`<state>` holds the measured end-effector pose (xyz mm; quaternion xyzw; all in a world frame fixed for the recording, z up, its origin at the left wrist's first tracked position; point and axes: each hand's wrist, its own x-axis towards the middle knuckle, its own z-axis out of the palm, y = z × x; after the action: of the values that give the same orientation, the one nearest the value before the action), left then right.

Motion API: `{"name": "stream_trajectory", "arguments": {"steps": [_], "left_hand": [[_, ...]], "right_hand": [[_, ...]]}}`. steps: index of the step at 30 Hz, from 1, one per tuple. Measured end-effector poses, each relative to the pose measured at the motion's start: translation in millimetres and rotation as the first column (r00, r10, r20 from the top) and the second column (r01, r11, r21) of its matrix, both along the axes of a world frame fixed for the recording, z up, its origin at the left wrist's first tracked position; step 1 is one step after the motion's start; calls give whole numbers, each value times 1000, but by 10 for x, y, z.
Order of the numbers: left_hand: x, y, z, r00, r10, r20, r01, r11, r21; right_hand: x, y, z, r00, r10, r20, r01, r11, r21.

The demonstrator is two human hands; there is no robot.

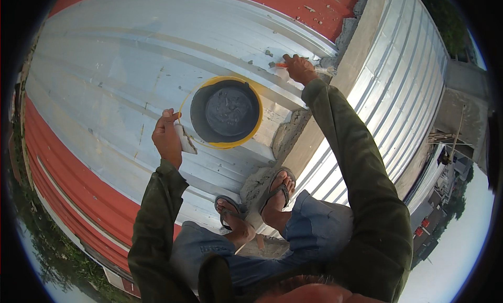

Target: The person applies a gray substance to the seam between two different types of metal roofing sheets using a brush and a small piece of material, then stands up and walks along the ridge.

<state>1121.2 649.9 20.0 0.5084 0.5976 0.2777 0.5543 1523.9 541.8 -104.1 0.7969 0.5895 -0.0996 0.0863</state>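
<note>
Knees: blue trousers (319, 219), bent, below both hands
Feet: sandals (277, 190) on grey mortar, between the hands and the knees
Left hand (167, 138): closed on a pale mortar-smeared tool (186, 140), touching the bucket's left rim
Bucket (226, 112): yellow rim, dark inside, wet grey mortar in it, on corrugated metal roof (115, 67), between the hands
Right hand (299, 68): closed on an orange-handled tool (282, 65), pressed to the roof seam beyond the bucket
Wall strip (361, 46): concrete, just right of the right hand
</note>
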Motion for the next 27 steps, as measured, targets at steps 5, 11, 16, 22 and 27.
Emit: {"name": "stream_trajectory", "arguments": {"steps": [5, 11, 16, 22, 27], "left_hand": [[-750, 254, -562, 787, -402, -469, 260, 904, -339], [-669, -240, -1178, 417, -558, -717, 263, 830, -492], [-423, -852, -1459, 533, -504, -679, 218, 858, -466], [-326, -812, -1599, 521, -614, -593, 389, 789, -476], [-406, -784, -1674, 505, -661, -556, 439, 751, -494]], "right_hand": [[-93, 153, -182, 1000, -23, -11, 22, 1000, -12], [-277, 328, -82, 989, 115, -96, -116, 993, -1], [-335, 240, -140, 992, 56, -112, -56, 998, 5], [-390, 276, 20, 993, 59, -100, -62, 997, -34], [-277, -89, 590, 992, 76, -96, -62, 988, 140]]}}
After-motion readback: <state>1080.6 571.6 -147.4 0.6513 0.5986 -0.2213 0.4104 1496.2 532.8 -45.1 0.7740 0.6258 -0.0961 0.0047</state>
